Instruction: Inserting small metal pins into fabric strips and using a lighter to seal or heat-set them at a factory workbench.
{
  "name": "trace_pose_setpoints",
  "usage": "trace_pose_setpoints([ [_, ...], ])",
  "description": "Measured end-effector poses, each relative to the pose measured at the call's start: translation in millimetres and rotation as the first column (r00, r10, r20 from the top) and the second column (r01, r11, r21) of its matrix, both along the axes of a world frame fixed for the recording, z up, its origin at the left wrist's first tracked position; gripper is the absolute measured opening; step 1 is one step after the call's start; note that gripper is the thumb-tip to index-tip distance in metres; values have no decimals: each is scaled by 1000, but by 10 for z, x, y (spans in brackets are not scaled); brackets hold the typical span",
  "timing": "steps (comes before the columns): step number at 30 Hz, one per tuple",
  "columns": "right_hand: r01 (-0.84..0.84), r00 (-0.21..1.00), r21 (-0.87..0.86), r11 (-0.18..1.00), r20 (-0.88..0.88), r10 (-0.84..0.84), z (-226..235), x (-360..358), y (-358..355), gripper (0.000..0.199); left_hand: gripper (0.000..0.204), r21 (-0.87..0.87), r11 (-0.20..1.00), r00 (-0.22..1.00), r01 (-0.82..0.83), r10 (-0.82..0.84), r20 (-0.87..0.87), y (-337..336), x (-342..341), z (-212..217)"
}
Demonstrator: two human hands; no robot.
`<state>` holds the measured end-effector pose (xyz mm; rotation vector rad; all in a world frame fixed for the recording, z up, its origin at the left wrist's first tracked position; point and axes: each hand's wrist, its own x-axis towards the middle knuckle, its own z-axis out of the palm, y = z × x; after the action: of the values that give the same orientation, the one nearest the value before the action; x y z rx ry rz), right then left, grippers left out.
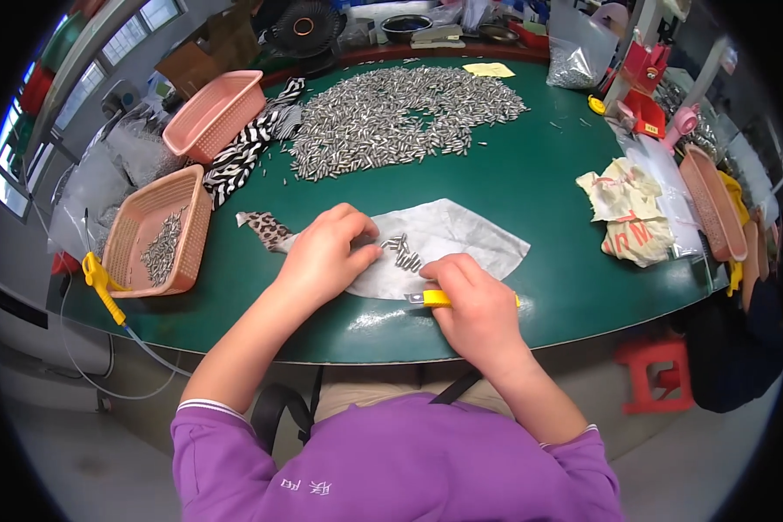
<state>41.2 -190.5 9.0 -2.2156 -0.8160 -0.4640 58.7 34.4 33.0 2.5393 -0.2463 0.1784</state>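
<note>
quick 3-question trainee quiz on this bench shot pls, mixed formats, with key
1. True or false: the right hand holds a yellow-handled tool.
2. Where does the small cluster of metal pins by the left hand lie?
A. in a pink basket
B. on the white cloth
C. on the floor
3. Fill in: the big heap of pins lies on the ____ table.

Key: 1 true; 2 B; 3 green
</note>
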Motion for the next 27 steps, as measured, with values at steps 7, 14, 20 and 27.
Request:
trace_pose_setpoints([
  [7, -11, 1000, -17, 1000, 4, 11, -69, -15, -6, 30, 15, 56, 998, 999, -25, 26, -18, -72, 62, -61],
  [14, -25, 999, 22, 999, 26, 25, -63, -4, -22, 31, 9, 64, 998, 997, -21, 16, 75, -8, 9, -56],
  [20, -7, 999, 66, 998, 43, 5, -6, 4, -22, 27, 10, -765, 631, 982, -128, -29, -188, -22, -379, 41],
  [27, -13, 998, 123, 992, 62, 6, 54, -19, -4, 31, 21, -932, 324, 977, -162, -79, -198, -188, -724, -197],
])
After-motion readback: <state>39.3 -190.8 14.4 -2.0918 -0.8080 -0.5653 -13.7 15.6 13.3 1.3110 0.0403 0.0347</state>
